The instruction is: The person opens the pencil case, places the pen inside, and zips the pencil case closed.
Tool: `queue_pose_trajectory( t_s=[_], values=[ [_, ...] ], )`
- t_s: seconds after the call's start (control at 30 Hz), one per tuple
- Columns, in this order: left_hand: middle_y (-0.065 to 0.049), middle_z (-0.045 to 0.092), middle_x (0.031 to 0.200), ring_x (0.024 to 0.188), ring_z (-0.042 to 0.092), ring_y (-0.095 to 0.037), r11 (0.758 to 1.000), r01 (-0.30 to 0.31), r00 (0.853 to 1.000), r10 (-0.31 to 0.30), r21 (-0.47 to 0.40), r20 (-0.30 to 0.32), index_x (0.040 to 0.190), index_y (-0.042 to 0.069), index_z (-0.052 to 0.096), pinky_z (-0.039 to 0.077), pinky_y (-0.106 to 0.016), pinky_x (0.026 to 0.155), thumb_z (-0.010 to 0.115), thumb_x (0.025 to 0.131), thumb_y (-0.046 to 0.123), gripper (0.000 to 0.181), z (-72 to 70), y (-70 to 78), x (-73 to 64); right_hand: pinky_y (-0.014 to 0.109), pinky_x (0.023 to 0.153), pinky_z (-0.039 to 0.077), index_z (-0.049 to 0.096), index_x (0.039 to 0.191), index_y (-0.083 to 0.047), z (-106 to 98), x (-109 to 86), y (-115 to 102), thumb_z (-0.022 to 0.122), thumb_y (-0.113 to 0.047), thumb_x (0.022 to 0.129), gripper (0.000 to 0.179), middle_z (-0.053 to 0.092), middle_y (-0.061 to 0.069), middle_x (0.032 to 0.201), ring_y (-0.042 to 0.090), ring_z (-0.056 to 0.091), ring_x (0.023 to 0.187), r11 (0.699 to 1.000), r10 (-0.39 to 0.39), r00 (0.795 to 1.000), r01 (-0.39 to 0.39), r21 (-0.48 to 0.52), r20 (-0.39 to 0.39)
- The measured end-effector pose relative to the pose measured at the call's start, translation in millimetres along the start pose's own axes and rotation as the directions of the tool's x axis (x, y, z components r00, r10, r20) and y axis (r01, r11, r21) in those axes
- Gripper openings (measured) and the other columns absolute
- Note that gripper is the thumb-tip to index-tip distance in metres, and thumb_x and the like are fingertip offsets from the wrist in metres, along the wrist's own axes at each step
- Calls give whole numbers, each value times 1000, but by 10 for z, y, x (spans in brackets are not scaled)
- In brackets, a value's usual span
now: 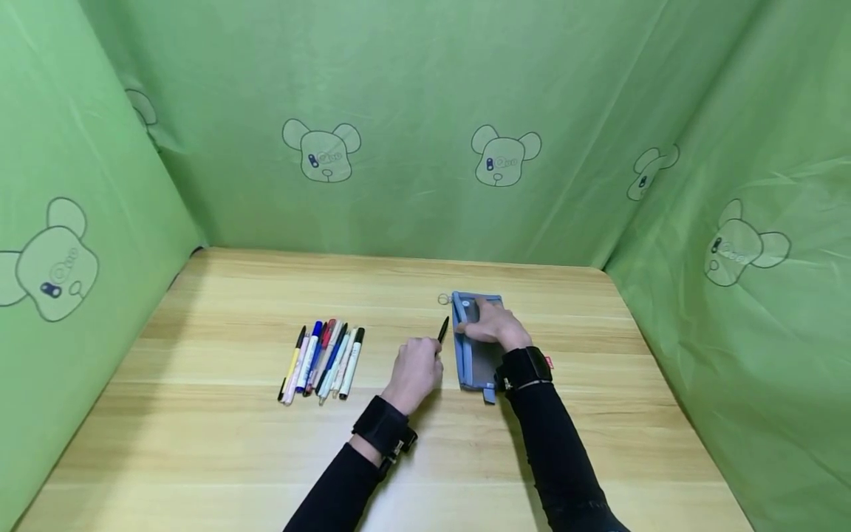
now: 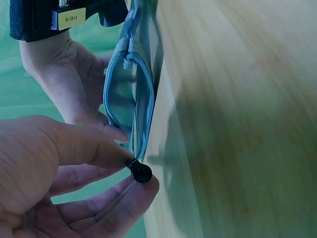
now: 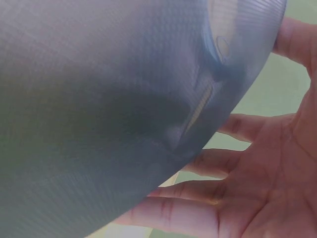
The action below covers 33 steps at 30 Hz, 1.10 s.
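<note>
Black sleeves [image 1: 339, 484] come nearest, running to two hands over the wooden table [image 1: 226, 458]. From the head, the left hand [image 1: 414, 373] covers most of what it pinches, a black pen [image 1: 443, 329] whose dark end pokes out just beside the blue pouch [image 1: 488, 366]. The left wrist view fills in the rest — thumb and fingers close on the pen, its rounded end at the fingertips, near the lower end of the pouch's gaping mouth. That view alone shows a yellow label [image 2: 72, 19] on the right wristband (a black one).

The right hand [image 1: 495, 325] touches the pouch, fingers spread and fairly straight; its own wrist camera sees them beyond the bulging mesh. What the pouch contains I can't properly tell — the mesh looks murky up close. Assorted pens [image 1: 323, 362] lie side by side, left of both hands.
</note>
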State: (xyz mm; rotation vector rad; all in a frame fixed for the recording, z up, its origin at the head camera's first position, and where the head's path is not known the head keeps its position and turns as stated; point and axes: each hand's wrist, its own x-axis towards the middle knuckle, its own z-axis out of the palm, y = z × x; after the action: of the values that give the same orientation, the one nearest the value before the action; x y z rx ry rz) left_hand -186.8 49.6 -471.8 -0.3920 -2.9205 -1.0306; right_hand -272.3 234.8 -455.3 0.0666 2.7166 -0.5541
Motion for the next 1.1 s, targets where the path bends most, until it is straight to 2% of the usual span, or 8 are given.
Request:
queue_pose_trajectory(
  t_s=[0.4,0.63,0.83,0.97,1.1],
  values=[
    [-18,77,103,90,74,-33,999,-35,999,36,-12,16,108,0,76,61,-42,78,69,87,0,22,53,67,88,54,95,52,22,162,-15,-38,-12,31,63,-55,88,93,41,25,157,39,53,121,1000,-12,1000,12,13,-6],
    [-16,78,104,84,74,-28,997,-73,997,73,-30,2,107,1,78,59,-35,70,67,87,-4,24,87,84,184,53,94,52,22,162,-16,-52,-8,39,62,-55,88,93,43,24,155,38,54,120,1000,-8,1000,8,19,-8],
    [-16,78,101,77,71,-23,996,-64,998,64,-66,0,105,1,78,51,-27,60,68,85,-4,23,114,75,236,54,97,51,23,161,-14,-27,-3,46,63,-52,88,91,46,24,152,38,54,122,998,-21,1000,21,53,-10],
    [-15,79,97,75,70,-23,994,-68,998,67,-85,-10,100,1,79,53,-28,62,69,83,-4,20,141,58,256,55,96,52,23,161,-13,-11,-9,39,63,-50,89,90,47,25,150,39,55,122,997,-29,1000,30,70,-11],
    [-12,79,91,78,72,-22,986,-33,999,38,-161,24,98,0,78,57,-32,71,70,84,-1,17,179,43,290,55,99,51,24,161,-12,0,-1,39,63,-51,90,90,46,25,153,38,54,123,998,-29,1000,29,50,-13]
  ],
)
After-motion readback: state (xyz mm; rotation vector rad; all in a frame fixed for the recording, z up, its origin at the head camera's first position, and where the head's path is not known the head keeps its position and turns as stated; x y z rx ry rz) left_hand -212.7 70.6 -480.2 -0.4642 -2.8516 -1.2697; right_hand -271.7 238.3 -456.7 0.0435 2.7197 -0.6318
